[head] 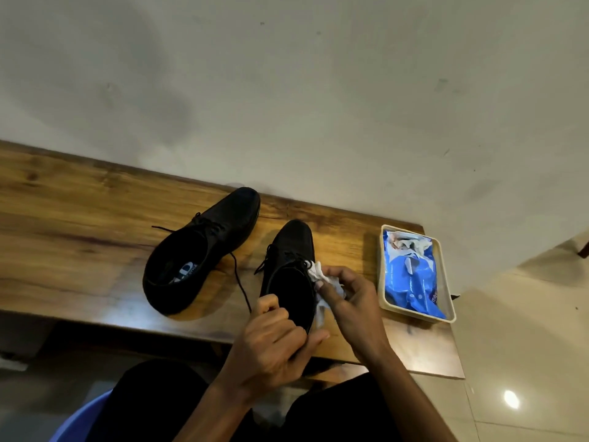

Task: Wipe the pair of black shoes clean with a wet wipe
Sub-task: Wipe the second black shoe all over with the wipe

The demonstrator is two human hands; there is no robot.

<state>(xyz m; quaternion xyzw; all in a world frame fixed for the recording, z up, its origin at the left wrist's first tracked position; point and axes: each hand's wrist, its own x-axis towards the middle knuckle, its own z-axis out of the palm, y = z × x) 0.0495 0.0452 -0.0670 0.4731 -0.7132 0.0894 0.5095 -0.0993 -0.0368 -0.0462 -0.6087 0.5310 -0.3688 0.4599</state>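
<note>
We are pinching a crumpled white wet wipe [322,279] in our right hand [350,301], pressing it against the outer side of the nearer black lace-up shoe [293,250]. Our left hand [274,342] is gripping that shoe's heel, fingers curled round its rim. The second black shoe [204,250] is lying just left of it on the wooden bench [79,218], laces loose. A blue wet-wipe pack [411,272] is sitting in a beige tray [382,275] on the right.
</note>
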